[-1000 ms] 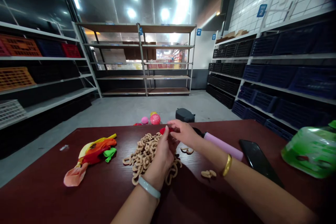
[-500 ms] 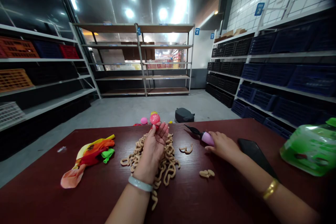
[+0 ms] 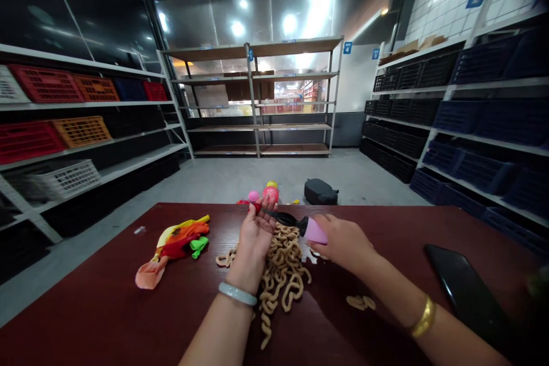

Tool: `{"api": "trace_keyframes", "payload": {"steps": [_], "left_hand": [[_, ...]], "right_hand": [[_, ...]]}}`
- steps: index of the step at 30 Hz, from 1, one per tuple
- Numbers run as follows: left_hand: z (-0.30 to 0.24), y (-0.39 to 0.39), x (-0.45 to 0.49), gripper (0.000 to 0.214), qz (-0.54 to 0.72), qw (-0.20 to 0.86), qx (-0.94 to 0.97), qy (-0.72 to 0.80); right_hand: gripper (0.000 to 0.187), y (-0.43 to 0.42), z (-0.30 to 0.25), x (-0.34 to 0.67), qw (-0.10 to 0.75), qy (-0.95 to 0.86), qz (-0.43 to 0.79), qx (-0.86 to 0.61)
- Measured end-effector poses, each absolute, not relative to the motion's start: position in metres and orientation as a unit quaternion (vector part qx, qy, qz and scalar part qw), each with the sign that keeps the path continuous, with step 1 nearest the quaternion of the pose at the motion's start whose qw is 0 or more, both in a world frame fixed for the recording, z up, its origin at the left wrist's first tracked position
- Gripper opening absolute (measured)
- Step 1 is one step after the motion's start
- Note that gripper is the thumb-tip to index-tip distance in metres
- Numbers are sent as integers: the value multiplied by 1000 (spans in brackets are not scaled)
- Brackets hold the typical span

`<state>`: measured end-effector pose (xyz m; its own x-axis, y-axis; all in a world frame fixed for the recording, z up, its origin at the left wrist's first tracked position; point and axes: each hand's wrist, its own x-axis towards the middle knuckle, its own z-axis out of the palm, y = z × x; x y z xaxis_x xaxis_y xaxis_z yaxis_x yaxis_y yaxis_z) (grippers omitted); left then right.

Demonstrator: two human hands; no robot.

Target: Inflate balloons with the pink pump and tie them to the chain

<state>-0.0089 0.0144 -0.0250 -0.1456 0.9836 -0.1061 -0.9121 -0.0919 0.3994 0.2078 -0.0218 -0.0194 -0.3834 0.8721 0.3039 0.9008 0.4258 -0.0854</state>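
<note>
My left hand (image 3: 257,234), palm up with curled fingers, pinches a small red balloon (image 3: 258,206) between thumb and fingers. My right hand (image 3: 343,243) is wrapped round the purple body of a balloon pump (image 3: 316,231). The pump's black tapered nozzle points left and meets the red balloon at my left fingertips; whether it sits inside the neck I cannot tell. Under and beside my left hand lies a heap of tan, curly snack-like pieces (image 3: 283,263). A few loose pieces (image 3: 360,302) lie below my right forearm.
Limp yellow, orange and red balloons (image 3: 175,243) and a green balloon (image 3: 198,247) lie at left. A black phone (image 3: 463,280) rests at right. Beyond the table's far edge are a pink-red balloon (image 3: 270,193) and a dark bag (image 3: 320,191). Shelves with crates (image 3: 71,180) line the room.
My right hand has brought the pump leftwards, so its nozzle now reaches my left fingertips. The view has turned left, and the green jug at right has nearly left the picture.
</note>
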Motion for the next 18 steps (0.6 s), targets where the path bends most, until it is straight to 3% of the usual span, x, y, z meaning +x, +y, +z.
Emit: {"api": "trace_keyframes", "payload": {"steps": [18], "left_hand": [[-36,5,19,10,725,608,201,254]], "right_hand": [[44,-24,-33,226,168,-816,-32,-553]]}}
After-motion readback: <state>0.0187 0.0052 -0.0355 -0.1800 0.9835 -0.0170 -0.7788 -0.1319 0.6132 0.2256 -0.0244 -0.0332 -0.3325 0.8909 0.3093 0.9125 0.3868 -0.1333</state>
